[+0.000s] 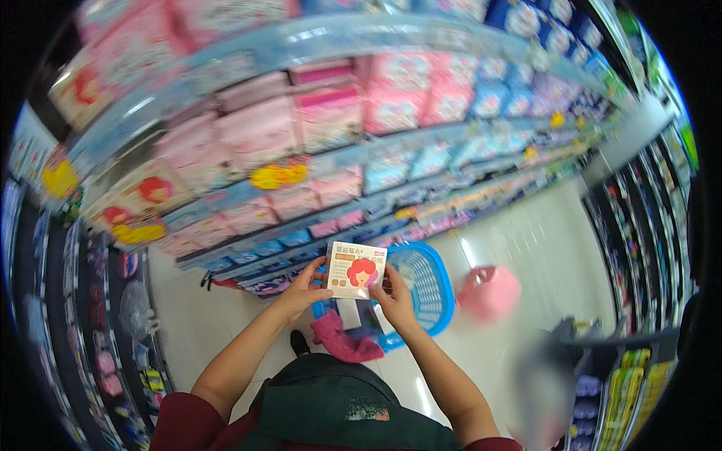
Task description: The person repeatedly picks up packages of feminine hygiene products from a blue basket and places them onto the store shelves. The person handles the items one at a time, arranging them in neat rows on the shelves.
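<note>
A square cream package (356, 272) with a drawing of a red-haired head and printed writing is held upright between both my hands. My left hand (306, 288) grips its left edge, thumb at the lower corner. On its right edge is my right hand (395, 297), with the thumb near the lower right corner. Below the package stands a blue plastic shopping basket (445, 282), partly hidden by it and my hands. White boxes (348, 313) lie in the basket, and a magenta cloth (345, 341) hangs at its near side.
Shelves of pink packages (259, 135) and blue packages (389, 169) rise ahead. A pink object (491, 293), blurred, is on the tiled floor (541, 253) right of the basket. More shelving (107, 315) stands at left, and a rack of yellow-green packages (623, 394) at lower right.
</note>
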Motion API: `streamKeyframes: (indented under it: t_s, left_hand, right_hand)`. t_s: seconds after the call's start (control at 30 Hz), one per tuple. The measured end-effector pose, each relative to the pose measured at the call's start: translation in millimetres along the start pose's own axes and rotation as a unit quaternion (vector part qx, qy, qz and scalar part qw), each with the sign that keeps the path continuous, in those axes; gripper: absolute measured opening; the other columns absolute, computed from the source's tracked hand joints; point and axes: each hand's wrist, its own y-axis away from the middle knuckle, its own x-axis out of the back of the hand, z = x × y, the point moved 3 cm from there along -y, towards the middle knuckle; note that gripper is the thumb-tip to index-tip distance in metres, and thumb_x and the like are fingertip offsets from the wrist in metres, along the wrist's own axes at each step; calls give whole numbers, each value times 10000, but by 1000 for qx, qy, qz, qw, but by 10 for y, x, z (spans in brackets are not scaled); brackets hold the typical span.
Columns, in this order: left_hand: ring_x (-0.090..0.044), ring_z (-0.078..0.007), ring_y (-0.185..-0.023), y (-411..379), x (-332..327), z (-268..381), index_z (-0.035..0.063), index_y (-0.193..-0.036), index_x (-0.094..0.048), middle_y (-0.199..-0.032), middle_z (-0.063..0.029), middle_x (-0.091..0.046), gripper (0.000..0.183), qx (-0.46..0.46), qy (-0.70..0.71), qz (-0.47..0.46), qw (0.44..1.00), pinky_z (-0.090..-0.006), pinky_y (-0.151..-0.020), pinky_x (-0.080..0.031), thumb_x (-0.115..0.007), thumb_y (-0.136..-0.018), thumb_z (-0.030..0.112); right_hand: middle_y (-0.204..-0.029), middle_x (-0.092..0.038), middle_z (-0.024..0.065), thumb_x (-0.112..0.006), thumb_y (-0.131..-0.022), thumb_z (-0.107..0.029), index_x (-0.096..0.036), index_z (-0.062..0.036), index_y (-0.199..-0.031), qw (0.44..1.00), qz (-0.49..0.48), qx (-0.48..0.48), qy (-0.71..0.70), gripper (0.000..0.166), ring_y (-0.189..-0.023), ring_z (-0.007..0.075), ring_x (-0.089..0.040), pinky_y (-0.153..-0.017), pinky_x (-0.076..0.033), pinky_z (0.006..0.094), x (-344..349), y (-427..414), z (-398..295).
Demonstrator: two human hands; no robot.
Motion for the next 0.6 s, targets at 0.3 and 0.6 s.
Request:
streamKeyframes:
  t_s: [0.3, 0.6]
  left_hand:
    - [-500, -230, -1138, 1958, 928, 1784, 100, -1470, -156, -1289, -126, -398, 899, -258, -96, 113, 955, -364, -950, -464, -734, -785, 174]
    - [-515, -223, -1157, 3355, 1774, 3181, 8, -1439, -227, -1315, -159, -464, 831, -475, -220, 320, 790, -353, -940, -453, -726, -797, 181]
  right_hand:
    - [-1043, -549, 165, -661, -816, -78, -423, 2, -1322, 918, -126, 360, 110, 565, -906, 261, -591, -792, -486, 330, -1399, 26, -2369]
    - [-1129, -545, 253, -607, -822, -28, -404, 41, -1300, 770, -144, 618, 71, 524, -990, 406, -572, -811, -475, 413, -2744, 33, -4342]
